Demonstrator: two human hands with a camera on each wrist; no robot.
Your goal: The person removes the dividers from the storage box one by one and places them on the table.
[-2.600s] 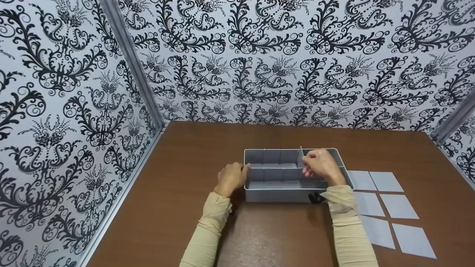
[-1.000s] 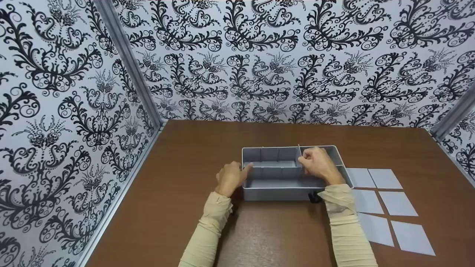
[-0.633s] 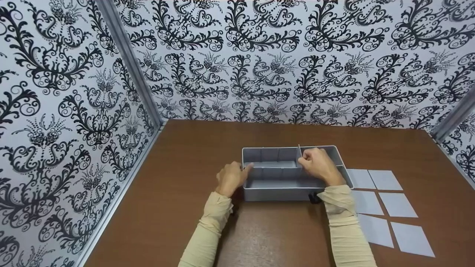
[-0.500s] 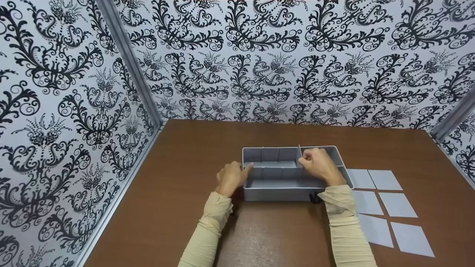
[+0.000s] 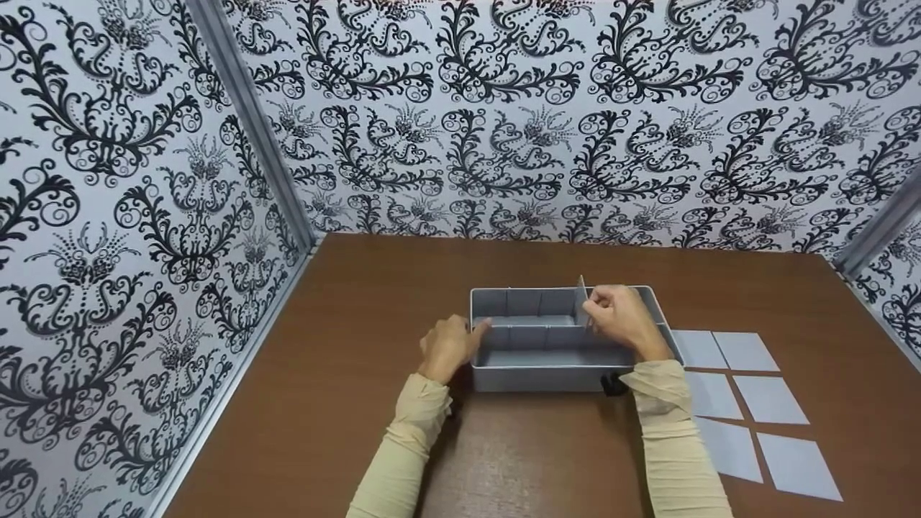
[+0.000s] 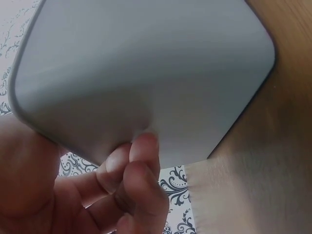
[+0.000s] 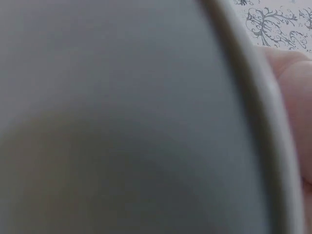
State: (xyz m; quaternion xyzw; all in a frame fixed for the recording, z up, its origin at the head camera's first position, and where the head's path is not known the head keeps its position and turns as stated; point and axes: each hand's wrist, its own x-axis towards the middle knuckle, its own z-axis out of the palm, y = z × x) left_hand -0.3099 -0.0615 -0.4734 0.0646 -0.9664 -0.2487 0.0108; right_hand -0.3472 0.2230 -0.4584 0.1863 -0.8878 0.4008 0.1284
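Note:
A grey storage box (image 5: 536,380) stands on the table, split lengthwise by a middle wall. My left hand (image 5: 447,347) grips its left end, thumb over the rim; in the left wrist view, curled fingers (image 6: 144,170) press against the outer wall. My right hand (image 5: 624,321) reaches into the box and pinches a thin grey divider panel (image 5: 581,302), which stands crosswise in the rear compartment with its top above the rim. In the right wrist view the box wall (image 7: 122,97) fills most of the picture, blurred, with part of the right hand (image 7: 297,112) at the edge.
Several flat pale grey panels (image 5: 771,400) lie in two columns on the brown table (image 5: 345,403), right of the box. A black object (image 5: 613,385) shows under the right wrist, by the box's front. Patterned walls (image 5: 518,144) enclose the table's back and left.
The divider has risen slightly above the rear rim in the last half second, and my right fingers have shifted on it. My left hand has kept its grip on the box.

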